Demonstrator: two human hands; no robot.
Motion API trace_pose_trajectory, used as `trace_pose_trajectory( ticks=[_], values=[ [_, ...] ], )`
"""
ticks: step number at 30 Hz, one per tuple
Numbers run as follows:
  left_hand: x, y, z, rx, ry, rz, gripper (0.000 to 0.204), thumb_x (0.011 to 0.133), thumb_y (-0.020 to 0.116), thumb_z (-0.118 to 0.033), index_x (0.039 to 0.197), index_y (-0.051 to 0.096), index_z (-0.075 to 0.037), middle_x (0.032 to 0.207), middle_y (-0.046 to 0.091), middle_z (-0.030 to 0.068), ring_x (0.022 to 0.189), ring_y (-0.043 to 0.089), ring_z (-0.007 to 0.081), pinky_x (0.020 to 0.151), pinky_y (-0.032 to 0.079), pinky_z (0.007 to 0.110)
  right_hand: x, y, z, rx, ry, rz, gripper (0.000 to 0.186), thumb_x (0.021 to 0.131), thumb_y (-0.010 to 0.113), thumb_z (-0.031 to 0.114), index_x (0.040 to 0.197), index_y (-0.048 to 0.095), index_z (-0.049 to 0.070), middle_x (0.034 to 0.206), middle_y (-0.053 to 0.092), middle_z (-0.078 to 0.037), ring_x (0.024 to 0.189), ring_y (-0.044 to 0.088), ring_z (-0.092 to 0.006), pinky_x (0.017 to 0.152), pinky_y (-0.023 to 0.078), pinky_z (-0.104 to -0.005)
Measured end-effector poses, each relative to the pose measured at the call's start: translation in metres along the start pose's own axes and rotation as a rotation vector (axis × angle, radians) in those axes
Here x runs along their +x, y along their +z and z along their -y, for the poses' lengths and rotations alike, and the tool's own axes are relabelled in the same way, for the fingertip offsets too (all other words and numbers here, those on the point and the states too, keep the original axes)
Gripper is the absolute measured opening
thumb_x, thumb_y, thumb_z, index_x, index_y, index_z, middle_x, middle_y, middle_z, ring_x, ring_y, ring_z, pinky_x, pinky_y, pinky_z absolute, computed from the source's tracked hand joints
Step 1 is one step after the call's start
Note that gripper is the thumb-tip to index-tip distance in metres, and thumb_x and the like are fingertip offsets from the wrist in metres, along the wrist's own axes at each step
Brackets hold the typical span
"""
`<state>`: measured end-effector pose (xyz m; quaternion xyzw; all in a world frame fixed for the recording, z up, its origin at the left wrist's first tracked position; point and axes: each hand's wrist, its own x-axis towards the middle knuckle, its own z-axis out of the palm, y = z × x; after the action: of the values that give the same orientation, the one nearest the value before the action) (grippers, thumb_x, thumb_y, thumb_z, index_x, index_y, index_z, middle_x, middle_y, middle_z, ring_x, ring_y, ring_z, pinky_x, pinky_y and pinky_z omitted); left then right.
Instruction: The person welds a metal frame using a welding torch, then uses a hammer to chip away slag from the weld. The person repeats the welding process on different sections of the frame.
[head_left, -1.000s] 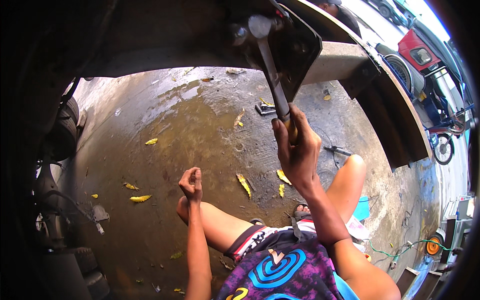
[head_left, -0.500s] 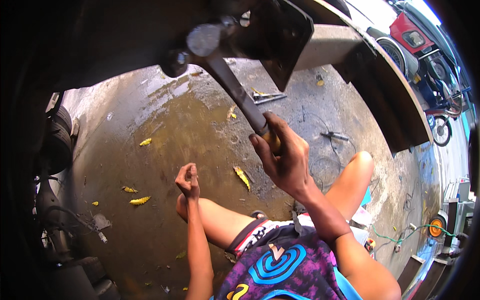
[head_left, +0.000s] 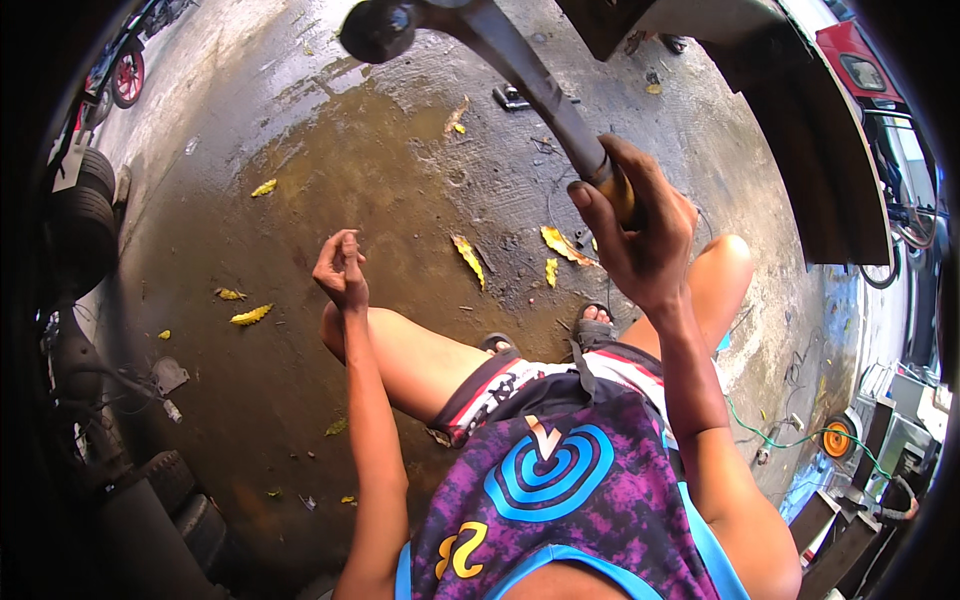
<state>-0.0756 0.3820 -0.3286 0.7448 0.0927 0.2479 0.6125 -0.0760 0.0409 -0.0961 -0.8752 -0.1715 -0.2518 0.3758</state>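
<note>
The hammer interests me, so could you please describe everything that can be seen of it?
The hammer has a dark head with a rounded end that looks like metal, and a dark, worn-looking shaft with a yellowish-brown part near the grip. The right hand holds it there, hiding the handle's end. It slants up and leftward from the hand, seen against the wet floor. The picture's top edge cuts off part of the head; nothing else visibly touches it.

Blue rings (head_left: 548,472) mark a sleeveless purple-black top (head_left: 640,500), worn with patterned white shorts (head_left: 497,388) and dark sandals (head_left: 596,329).
</note>
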Motion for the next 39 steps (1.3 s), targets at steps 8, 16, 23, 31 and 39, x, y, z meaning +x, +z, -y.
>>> trace_pose_trajectory(
  ticks=[8, 16, 23, 31, 39],
  values=[
    [-0.001, 0.001, 0.002, -0.003, -0.034, -0.001, 0.025, 0.096, 0.064, -0.021, 0.095, 0.07, 0.004, 0.073, 0.062, 0.0028, 0.06, 0.055, 0.0078, 0.054, 0.044, 0.022, -0.009, 0.012, -0.001, 0.072, -0.026, -0.029, 0.044, 0.08, 0.082, 0.019, 0.116, 0.064, 0.002, 0.09, 0.069, -0.015, 0.071, 0.067, -0.0266, 0.063, 0.053, -0.035],
    [0.004, 0.01, -0.002, -0.014, -0.006, 0.018, 0.026, 0.098, 0.062, -0.022, 0.093, 0.069, 0.002, 0.07, 0.059, 0.0016, 0.059, 0.052, 0.0067, 0.053, 0.041, 0.021, -0.008, 0.011, 0.015, 0.176, 0.086, 0.01, 0.042, 0.082, 0.08, 0.015, 0.116, 0.062, -0.001, 0.084, 0.066, -0.016, 0.063, 0.063, -0.0245, 0.06, 0.051, -0.0349],
    [0.009, 0.014, 0.0, -0.009, 0.02, 0.026, 0.026, 0.095, 0.066, -0.023, 0.092, 0.07, 0.003, 0.07, 0.063, 0.0029, 0.057, 0.056, 0.0078, 0.05, 0.044, 0.023, 0.009, 0.016, 0.03, 0.122, -0.043, -0.11, 0.046, 0.082, 0.079, 0.014, 0.119, 0.059, -0.005, 0.095, 0.068, -0.022, 0.075, 0.069, -0.0316, 0.066, 0.054, -0.0365],
    [0.008, 0.019, -0.009, -0.023, 0.009, 0.028, 0.026, 0.095, 0.065, -0.024, 0.092, 0.07, 0.002, 0.068, 0.06, 0.0018, 0.056, 0.055, 0.0076, 0.052, 0.043, 0.022, 0.044, 0.025, 0.033, 0.199, 0.183, -0.167, 0.031, 0.093, 0.066, 0.01, 0.119, 0.056, -0.004, 0.07, 0.06, -0.013, 0.055, 0.059, -0.0191, 0.052, 0.046, -0.0328],
    [0.008, 0.016, -0.009, -0.013, 0.025, 0.046, 0.026, 0.097, 0.063, -0.024, 0.093, 0.07, 0.001, 0.07, 0.061, 0.0013, 0.058, 0.054, 0.007, 0.054, 0.042, 0.022, 0.033, 0.026, 0.033, 0.222, -0.057, -0.16, 0.032, 0.095, 0.064, 0.012, 0.121, 0.053, -0.003, 0.068, 0.055, -0.015, 0.053, 0.056, -0.0234, 0.051, 0.044, -0.036]
  ],
)
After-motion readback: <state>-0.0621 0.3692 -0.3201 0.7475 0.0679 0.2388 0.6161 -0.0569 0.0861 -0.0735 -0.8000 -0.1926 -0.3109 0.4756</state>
